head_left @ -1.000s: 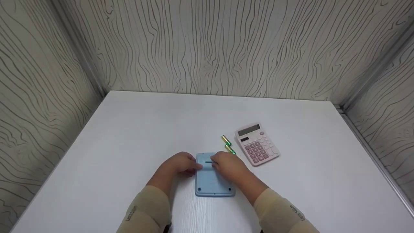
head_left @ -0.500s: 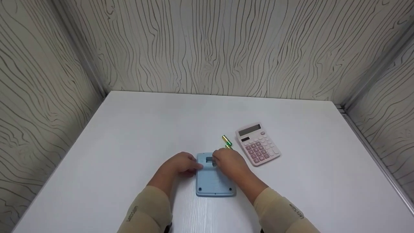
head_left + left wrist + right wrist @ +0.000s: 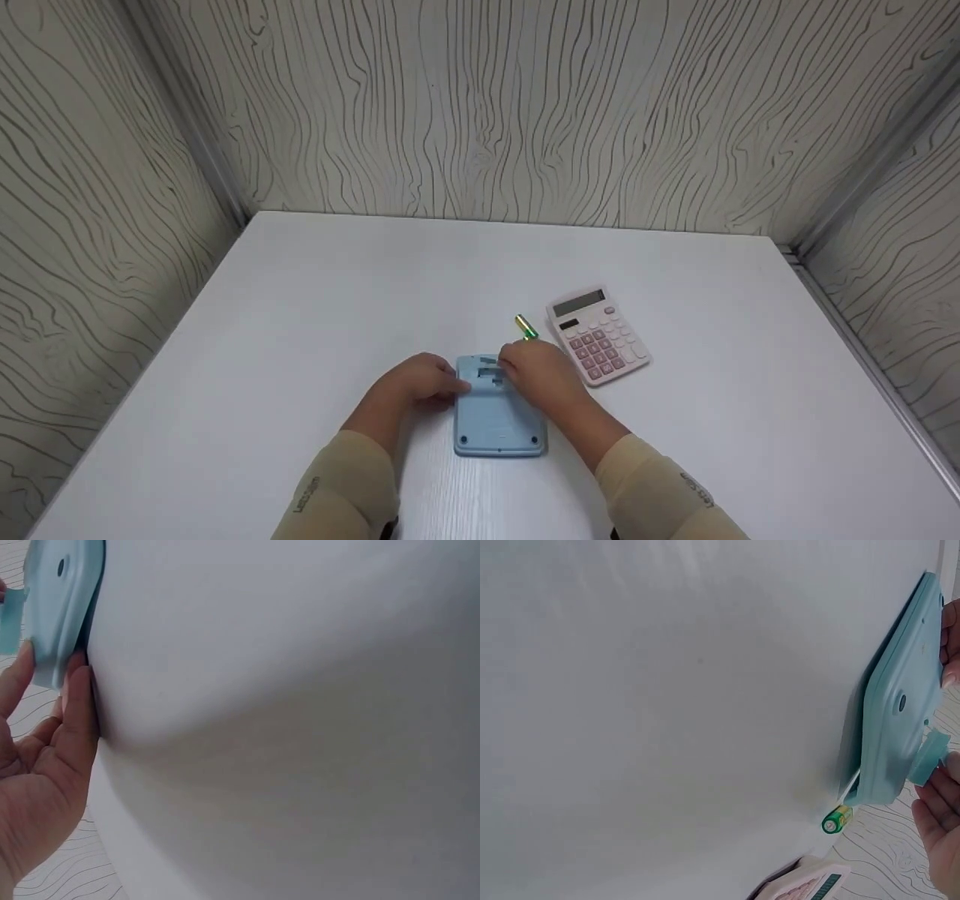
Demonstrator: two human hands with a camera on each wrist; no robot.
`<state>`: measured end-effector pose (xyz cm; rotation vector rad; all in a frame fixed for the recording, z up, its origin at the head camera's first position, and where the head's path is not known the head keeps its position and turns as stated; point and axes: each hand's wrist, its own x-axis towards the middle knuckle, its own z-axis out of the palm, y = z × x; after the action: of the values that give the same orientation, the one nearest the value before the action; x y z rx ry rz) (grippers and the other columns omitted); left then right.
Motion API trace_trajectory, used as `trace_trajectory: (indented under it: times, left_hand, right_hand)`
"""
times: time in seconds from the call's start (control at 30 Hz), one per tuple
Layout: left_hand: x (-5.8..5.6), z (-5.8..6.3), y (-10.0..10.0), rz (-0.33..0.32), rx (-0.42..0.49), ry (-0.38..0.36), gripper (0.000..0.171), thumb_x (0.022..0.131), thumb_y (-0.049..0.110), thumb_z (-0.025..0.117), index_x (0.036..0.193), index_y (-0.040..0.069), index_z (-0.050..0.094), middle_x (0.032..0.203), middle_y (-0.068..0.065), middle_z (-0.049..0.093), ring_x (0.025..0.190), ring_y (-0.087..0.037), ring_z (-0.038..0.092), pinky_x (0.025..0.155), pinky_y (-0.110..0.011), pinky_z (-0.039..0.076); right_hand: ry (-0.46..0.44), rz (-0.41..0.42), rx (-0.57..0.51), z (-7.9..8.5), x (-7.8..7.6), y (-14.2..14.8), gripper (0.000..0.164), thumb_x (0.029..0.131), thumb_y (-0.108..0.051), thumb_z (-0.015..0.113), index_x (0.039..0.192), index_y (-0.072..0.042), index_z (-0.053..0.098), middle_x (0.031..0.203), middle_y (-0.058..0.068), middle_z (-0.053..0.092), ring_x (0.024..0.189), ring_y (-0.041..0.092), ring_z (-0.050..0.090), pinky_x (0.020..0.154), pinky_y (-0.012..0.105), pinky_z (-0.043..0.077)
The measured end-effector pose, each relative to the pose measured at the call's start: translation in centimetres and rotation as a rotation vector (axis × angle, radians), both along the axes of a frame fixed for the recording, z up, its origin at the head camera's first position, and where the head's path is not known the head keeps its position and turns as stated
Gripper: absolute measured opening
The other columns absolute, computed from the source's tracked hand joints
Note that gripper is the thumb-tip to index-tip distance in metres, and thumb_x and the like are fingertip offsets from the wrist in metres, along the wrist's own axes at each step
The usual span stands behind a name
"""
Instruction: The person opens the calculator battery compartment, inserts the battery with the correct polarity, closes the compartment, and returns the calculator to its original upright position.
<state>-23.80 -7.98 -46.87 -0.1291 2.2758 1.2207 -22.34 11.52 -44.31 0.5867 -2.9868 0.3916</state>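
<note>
A light blue calculator (image 3: 495,420) lies face down on the white table, an open battery compartment (image 3: 491,373) showing near its far end. My left hand (image 3: 424,377) grips its left edge, thumb on the back and fingers at the side. With my right hand (image 3: 541,371) I pinch a small blue battery cover (image 3: 930,757), lifted off and tilted above the compartment. Just beyond that hand lies a green and gold battery (image 3: 526,326); a second one is mostly hidden behind the hand in the head view.
To the right of the hands a pink calculator (image 3: 598,335) lies face up, close to the batteries. The white table (image 3: 360,277) meets wood-patterned panels (image 3: 480,112) at the back, with more panels on both sides.
The battery cover has come off the blue calculator, uncovering the compartment. My right hand has moved slightly away and to the right, hiding more of the nearer battery. The left hand stays put.
</note>
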Motion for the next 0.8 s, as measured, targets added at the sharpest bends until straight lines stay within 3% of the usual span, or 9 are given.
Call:
trace_trajectory:
  times: [0.4,0.8]
  left_hand:
    - [0.2,-0.1,0.0,0.015,-0.036,0.002,0.038,0.075,0.030,0.073,0.102,0.006,0.060,0.087,-0.005,0.062,0.076,-0.019,0.059,0.071,-0.031,0.050]
    - [-0.1,-0.2,0.0,-0.011,-0.080,0.013,0.043,0.075,0.034,0.073,0.105,0.007,0.060,0.087,-0.005,0.060,0.078,-0.020,0.057,0.073,-0.033,0.047]
  right_hand:
    - [0.040,-0.087,-0.082,0.2,-0.2,2.7,0.007,0.087,-0.023,0.061,0.087,-0.019,0.067,0.079,-0.006,0.065,0.072,0.009,0.058,0.071,0.027,0.050]
    - [0.054,-0.129,-0.027,-0.7,0.1,5.7,0.005,0.085,-0.017,0.064,0.084,-0.016,0.068,0.075,-0.005,0.064,0.069,0.011,0.055,0.068,0.028,0.049]
